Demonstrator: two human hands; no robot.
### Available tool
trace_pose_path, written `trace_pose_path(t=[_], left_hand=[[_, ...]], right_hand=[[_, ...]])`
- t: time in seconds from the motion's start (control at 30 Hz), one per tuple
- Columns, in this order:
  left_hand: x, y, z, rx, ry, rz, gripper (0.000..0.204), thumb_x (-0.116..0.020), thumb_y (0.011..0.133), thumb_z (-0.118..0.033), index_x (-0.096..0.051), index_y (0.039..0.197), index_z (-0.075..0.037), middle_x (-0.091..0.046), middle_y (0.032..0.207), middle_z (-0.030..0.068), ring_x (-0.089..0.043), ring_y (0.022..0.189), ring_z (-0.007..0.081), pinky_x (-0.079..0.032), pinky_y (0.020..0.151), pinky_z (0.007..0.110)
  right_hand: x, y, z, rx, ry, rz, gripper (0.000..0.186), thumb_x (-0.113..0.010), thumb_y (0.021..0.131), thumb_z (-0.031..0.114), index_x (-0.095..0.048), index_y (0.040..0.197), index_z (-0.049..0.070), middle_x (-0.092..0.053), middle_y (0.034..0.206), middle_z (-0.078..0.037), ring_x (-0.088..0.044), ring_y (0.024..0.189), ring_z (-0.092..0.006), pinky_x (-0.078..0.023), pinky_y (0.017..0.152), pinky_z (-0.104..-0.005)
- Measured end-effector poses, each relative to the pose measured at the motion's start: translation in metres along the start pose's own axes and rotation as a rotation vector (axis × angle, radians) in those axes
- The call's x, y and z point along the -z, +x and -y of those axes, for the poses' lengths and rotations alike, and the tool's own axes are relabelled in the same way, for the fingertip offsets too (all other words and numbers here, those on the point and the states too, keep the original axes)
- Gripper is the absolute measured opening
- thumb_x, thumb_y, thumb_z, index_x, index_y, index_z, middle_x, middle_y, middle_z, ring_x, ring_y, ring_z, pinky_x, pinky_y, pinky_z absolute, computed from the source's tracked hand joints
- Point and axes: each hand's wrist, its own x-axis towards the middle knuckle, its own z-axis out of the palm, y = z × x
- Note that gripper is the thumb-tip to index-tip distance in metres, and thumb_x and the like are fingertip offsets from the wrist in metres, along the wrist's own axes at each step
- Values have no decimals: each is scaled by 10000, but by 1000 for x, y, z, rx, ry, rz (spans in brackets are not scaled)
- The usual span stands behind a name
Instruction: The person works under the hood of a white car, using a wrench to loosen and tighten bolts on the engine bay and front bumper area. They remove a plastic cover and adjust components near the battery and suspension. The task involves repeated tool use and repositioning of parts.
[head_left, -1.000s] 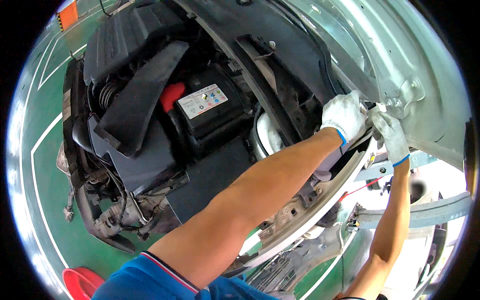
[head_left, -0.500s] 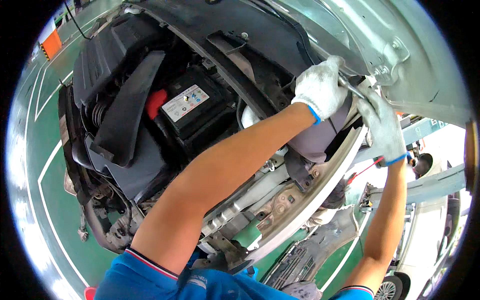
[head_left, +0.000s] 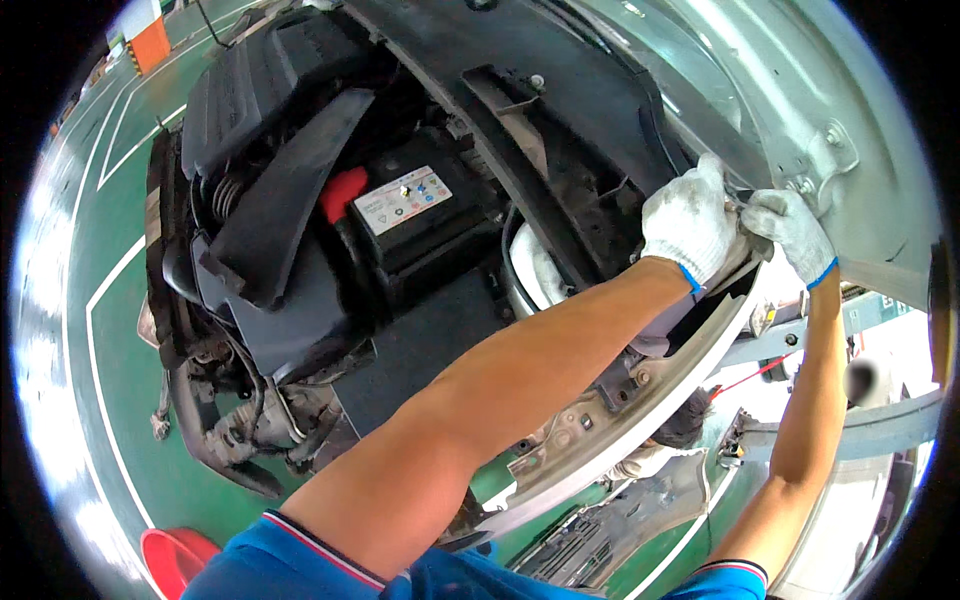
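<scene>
Both bare forearms stretch up and away from the body. The gloved left hand [head_left: 690, 228] and gloved right hand [head_left: 796, 229] sit close together, fingers curled.

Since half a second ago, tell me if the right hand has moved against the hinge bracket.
Yes. The right hand has come up from below the hinge bracket and now sits right beside it, close to the left hand.

A glossy green workshop floor [head_left: 90, 400] with white painted lines [head_left: 95, 330], brightly lit, a red tub [head_left: 170, 560] on it
</scene>
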Motion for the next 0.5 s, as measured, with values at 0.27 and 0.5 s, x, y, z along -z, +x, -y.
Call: trace_pose_path(t=[0.27, 0.5], left_hand=[[-15, 10, 17, -115, 16, -80, 184, -691, 848, -217, -666, 959, -72, -722, 845, 224, -723, 858, 413, -570, 779, 517], [-6, 23, 24, -235, -248, 101, 259, -706, 844, -239, -732, 1001, -34, -737, 966, 227, -714, 950, 404, -572, 852, 455]], right_hand=[[-43, -5, -19, 126, -5, -457, 428, -700, 944, 365, -716, 1041, -51, -656, 885, -13, -553, 858, -99, -469, 777, -279], [-60, -36, 5, -117, -311, -637, 683, -627, 926, 585, -697, 1177, -47, -741, 1021, -191, -686, 958, -279, -507, 898, -374]])
